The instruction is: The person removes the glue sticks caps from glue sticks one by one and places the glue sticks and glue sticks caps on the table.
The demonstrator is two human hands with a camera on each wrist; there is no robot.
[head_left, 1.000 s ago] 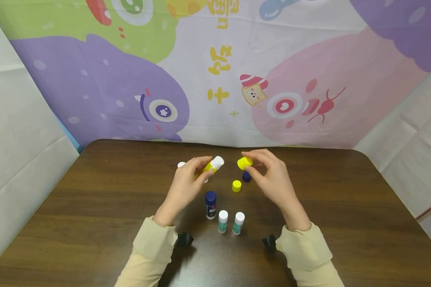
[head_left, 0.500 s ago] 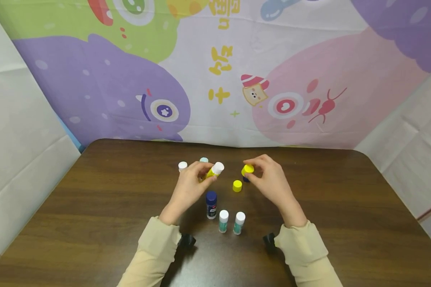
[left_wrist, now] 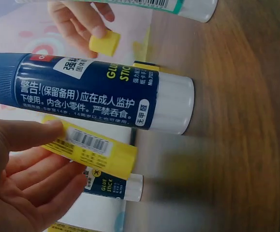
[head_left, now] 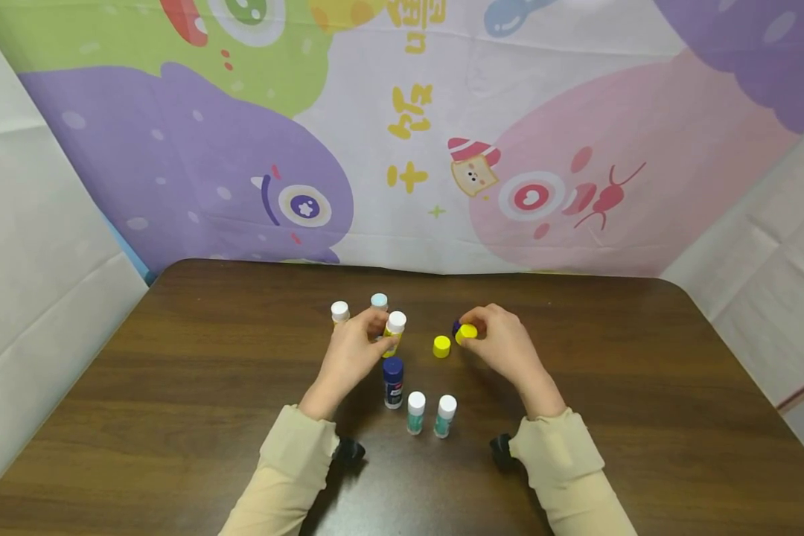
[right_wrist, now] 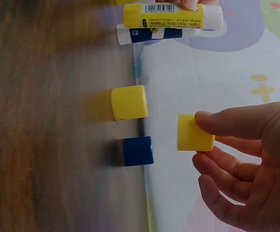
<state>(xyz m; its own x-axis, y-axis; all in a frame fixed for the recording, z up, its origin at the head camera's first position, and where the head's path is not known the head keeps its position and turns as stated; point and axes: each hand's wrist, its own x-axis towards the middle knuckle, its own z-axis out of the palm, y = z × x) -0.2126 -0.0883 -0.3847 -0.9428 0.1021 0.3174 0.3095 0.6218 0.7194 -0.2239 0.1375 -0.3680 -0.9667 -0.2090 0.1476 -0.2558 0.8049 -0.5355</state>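
Observation:
My left hand [head_left: 345,357] pinches an uncapped yellow glue stick [left_wrist: 91,150], upright with its white top [head_left: 396,321] uppermost. In the left wrist view its yellow base hangs close over the table. My right hand [head_left: 509,353] pinches a yellow cap [right_wrist: 190,133] between thumb and fingers, above the table. Near it on the tabletop sit another yellow cap [right_wrist: 129,102] and a navy cap [right_wrist: 138,151]. A capped navy glue stick [head_left: 393,387] stands just in front of the yellow one.
Two green glue sticks with white caps [head_left: 415,413] stand at the front of the group. Behind my left hand are a white-topped stick [head_left: 339,310] and an uncapped navy stick [left_wrist: 111,186]. A cartoon-printed cloth [head_left: 415,223] hangs at the back edge of the brown table [head_left: 194,387].
My left hand has lowered the yellow glue stick and turned it from tilted to upright. My right hand, with the yellow cap, has come down toward the navy cap.

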